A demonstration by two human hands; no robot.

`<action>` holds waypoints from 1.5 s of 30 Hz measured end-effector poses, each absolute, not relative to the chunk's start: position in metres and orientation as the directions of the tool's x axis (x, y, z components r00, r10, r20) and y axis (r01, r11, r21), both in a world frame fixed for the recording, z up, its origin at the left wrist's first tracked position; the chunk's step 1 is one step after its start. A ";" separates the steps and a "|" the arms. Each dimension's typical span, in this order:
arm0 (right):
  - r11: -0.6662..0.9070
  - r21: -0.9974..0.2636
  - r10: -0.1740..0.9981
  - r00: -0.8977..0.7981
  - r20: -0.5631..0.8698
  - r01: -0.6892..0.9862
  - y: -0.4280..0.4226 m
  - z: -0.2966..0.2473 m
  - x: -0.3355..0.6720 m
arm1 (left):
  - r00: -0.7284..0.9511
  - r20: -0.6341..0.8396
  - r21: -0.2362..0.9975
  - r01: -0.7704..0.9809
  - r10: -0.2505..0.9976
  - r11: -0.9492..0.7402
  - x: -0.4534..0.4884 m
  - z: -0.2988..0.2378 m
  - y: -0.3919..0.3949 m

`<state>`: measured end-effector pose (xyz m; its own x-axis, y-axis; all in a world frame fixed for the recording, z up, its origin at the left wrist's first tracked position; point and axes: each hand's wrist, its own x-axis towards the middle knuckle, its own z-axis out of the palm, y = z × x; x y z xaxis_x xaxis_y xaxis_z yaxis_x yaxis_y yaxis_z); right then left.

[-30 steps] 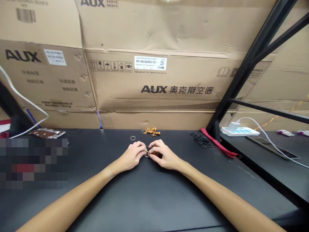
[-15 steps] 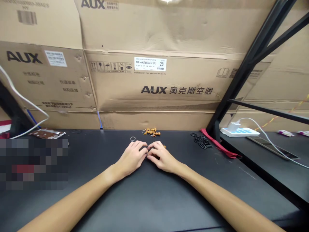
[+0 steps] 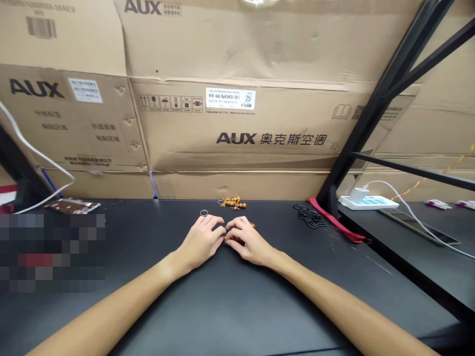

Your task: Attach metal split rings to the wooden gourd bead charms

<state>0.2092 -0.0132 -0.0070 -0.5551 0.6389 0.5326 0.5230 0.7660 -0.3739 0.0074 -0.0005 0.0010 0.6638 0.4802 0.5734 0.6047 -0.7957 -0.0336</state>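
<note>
My left hand [image 3: 203, 241] rests on the dark table with its thumb and fingers pinched together. What sits in that pinch is too small to make out. Fingertip to fingertip with it, my right hand [image 3: 249, 241] is curled closed around an amber-brown beaded charm [image 3: 236, 240]. Most of the charm hides under the right fingers, and an amber bead [image 3: 253, 225] peeks out behind them. Just beyond the left knuckles lies a split key ring [image 3: 204, 213]. Farther back is a small heap of amber beaded keychains [image 3: 234, 203].
Black oval links [image 3: 310, 216] lie in a pile to the right, beside a red strap [image 3: 336, 221]. A black metal frame [image 3: 371, 99] rises there, with a white power strip [image 3: 369, 202] behind it. Cardboard boxes [image 3: 237, 59] wall the back. A brown packet [image 3: 74, 205] lies left.
Both hands stay in nearly the same place. The left fingertips have shifted very slightly left, and a bit more of the amber charm shows between the right fingers.
</note>
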 end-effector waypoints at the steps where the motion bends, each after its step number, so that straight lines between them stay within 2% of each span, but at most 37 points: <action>1: 0.765 -0.374 0.640 -0.555 0.532 0.523 -0.013 -0.007 0.209 | 0.678 0.575 -0.063 0.595 0.457 -0.801 0.008 0.001 -0.001; 4: 0.768 -0.377 0.637 -0.555 0.535 0.519 -0.014 -0.007 0.209 | 0.657 0.585 -0.026 0.602 0.476 -0.798 0.008 -0.002 0.000; 9: 0.775 -0.374 0.629 -0.560 0.540 0.510 -0.014 -0.006 0.209 | 0.539 0.563 0.207 0.643 0.627 -0.738 0.007 -0.006 0.005; 11: 0.771 -0.376 0.633 -0.555 0.541 0.513 -0.014 -0.006 0.209 | 0.566 0.566 0.179 0.626 0.599 -0.759 0.007 -0.003 0.004; 15: 0.770 -0.384 0.634 -0.550 0.543 0.509 -0.015 -0.007 0.209 | 0.697 0.568 -0.021 0.544 0.438 -0.839 0.007 0.002 -0.001; 17: 0.772 -0.385 0.633 -0.554 0.542 0.506 -0.015 -0.007 0.209 | 0.699 0.573 -0.025 0.536 0.427 -0.844 0.007 0.002 -0.002; 22: 0.781 -0.373 0.622 -0.572 0.534 0.501 -0.014 -0.007 0.209 | 0.532 0.581 0.242 0.610 0.616 -0.755 0.007 -0.005 0.006; 24: 0.778 -0.361 0.625 -0.571 0.533 0.514 -0.014 -0.007 0.209 | 0.492 0.572 0.290 0.627 0.656 -0.723 0.007 -0.005 0.008; 26: 0.774 -0.351 0.628 -0.564 0.537 0.527 -0.014 -0.007 0.209 | 0.529 0.590 0.218 0.623 0.610 -0.752 0.007 -0.003 0.007; 30: 0.765 -0.349 0.636 -0.548 0.543 0.542 -0.014 -0.006 0.209 | 0.683 0.604 -0.065 0.555 0.410 -0.829 0.008 0.001 0.000; 32: 0.763 -0.346 0.638 -0.550 0.539 0.546 -0.014 -0.006 0.209 | 0.694 0.601 -0.079 0.544 0.396 -0.835 0.008 0.001 -0.002; 34: 0.769 -0.342 0.632 -0.561 0.535 0.540 -0.014 -0.006 0.209 | 0.656 0.604 0.008 0.563 0.452 -0.827 0.008 -0.001 -0.001; 38: 0.790 -0.317 0.606 -0.589 0.535 0.525 -0.015 -0.007 0.209 | 0.507 0.578 0.281 0.613 0.640 -0.739 0.008 -0.004 0.005; 40: 0.800 -0.295 0.592 -0.606 0.532 0.523 -0.015 -0.008 0.210 | 0.450 0.546 0.371 0.626 0.707 -0.686 0.007 -0.003 0.008; 45: 0.761 -0.259 0.626 -0.570 0.532 0.594 -0.013 -0.009 0.211 | 0.413 0.489 0.400 0.676 0.769 -0.618 0.004 -0.003 0.013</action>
<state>0.2110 -0.0128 -0.0086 -0.5701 0.6259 0.5322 0.5944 0.7614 -0.2588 0.0042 0.0135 -0.0031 0.4129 0.7685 0.4888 0.6765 -0.6181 0.4004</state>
